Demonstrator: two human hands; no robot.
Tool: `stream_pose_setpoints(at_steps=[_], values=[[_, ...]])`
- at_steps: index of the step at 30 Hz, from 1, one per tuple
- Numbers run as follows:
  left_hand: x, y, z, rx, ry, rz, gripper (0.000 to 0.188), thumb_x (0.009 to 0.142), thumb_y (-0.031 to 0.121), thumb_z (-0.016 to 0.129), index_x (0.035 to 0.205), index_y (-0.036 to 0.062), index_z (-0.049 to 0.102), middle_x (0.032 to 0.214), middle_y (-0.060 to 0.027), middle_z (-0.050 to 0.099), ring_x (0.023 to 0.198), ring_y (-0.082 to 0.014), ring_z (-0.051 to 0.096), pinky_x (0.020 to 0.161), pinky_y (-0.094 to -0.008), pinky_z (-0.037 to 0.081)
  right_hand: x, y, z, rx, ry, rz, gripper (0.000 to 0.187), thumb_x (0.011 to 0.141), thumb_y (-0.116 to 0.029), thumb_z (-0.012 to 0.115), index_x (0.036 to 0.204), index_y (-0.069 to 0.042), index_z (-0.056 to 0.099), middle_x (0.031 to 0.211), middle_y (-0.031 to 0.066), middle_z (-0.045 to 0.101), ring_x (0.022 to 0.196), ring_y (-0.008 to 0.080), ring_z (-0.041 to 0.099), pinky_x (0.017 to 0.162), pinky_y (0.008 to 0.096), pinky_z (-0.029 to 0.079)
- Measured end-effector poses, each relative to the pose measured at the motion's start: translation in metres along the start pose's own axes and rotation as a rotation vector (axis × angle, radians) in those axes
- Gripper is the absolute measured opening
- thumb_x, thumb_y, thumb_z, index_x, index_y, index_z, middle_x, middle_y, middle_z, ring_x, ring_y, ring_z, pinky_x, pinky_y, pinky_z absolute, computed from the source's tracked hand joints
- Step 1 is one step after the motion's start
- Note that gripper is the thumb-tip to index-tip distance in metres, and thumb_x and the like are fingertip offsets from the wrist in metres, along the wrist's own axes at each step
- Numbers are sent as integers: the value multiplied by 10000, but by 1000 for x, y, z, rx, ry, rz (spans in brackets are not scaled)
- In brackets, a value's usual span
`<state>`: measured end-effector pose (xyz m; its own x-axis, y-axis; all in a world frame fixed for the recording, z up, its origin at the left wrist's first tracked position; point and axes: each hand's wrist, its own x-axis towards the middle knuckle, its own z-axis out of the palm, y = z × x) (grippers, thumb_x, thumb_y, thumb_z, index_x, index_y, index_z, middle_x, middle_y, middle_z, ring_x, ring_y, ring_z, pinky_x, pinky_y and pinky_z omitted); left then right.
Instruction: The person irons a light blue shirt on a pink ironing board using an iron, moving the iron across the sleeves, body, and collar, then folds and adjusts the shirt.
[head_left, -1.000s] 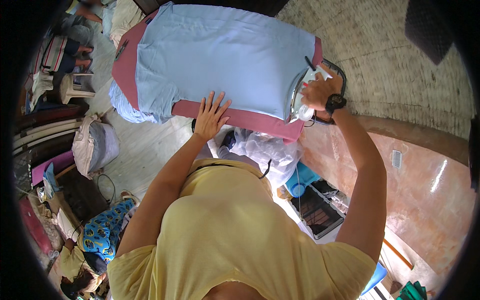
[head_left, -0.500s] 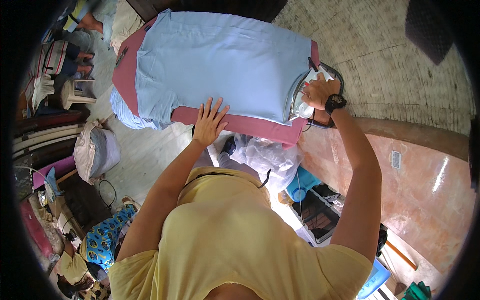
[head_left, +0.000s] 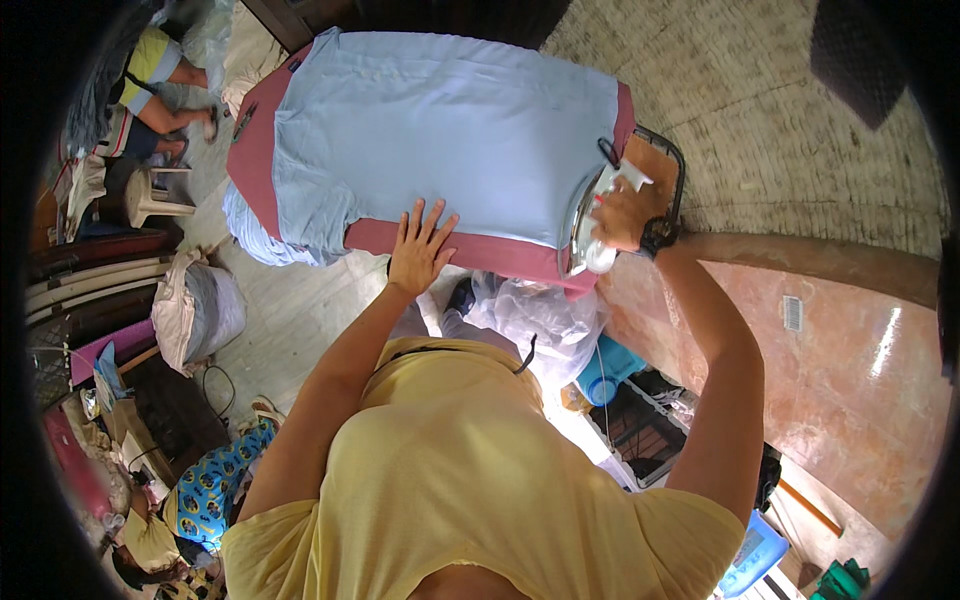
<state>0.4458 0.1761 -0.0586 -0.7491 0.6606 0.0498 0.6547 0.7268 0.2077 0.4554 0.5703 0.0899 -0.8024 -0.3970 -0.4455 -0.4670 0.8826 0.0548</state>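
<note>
A light blue cloth [head_left: 450, 120] lies spread over an ironing board with a maroon cover [head_left: 505, 262]. Its folds bunch up and hang over the board's left side. My left hand [head_left: 420, 255] rests flat at the near edge, fingers spread, fingertips on the blue cloth and palm on the maroon cover. At the right end, my right hand [head_left: 625, 215] is closed round the handle of a white clothes iron [head_left: 600, 258]. The iron stands tilted at the cloth's right edge, its shiny metal base turned toward the cloth; whether it touches is unclear.
Beyond the board's right end is a brown iron rest [head_left: 650, 160] in a black metal frame. A clear plastic bag [head_left: 540, 320] and a blue water jug [head_left: 605, 385] stand below the near edge. A stuffed sack [head_left: 205, 310] and a stool [head_left: 150, 200] are at left, with people nearby.
My right hand has brought the iron slightly nearer to me and to the left, baring more of the iron rest. My left hand stays in place. At far left, a person has shifted.
</note>
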Motion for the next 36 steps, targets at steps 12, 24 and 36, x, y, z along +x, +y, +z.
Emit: stream_pose_setpoints(at_steps=[12,24,36], values=[[0,-6,-10,-244,109,10,503,1000,417,486,1463,222,458,1607,-71,272,1492,-357,170,1187,-569,164,19,-3,-6,819,377,397,578,905,-589,596,977,-30,722,780,163,712,758,296,705,691,381,522],[21,-117,-59,-623,589,-318,171,925,31,578,1084,33,642,1149,-163,627,1071,-335,592,926,-386,469,159,-100,-59,654,417,196,562,791,-643,676,1018,-132,741,851,168,726,870,377,693,784,461,539],[171,-314,-72,-362,604,-426,261,833,37,649,1092,54,630,1086,-155,623,1074,-371,573,936,-441,455,271,-178,-128,644,442,287,588,791,-628,675,1018,-87,707,810,213,705,791,414,689,727,523,535]])
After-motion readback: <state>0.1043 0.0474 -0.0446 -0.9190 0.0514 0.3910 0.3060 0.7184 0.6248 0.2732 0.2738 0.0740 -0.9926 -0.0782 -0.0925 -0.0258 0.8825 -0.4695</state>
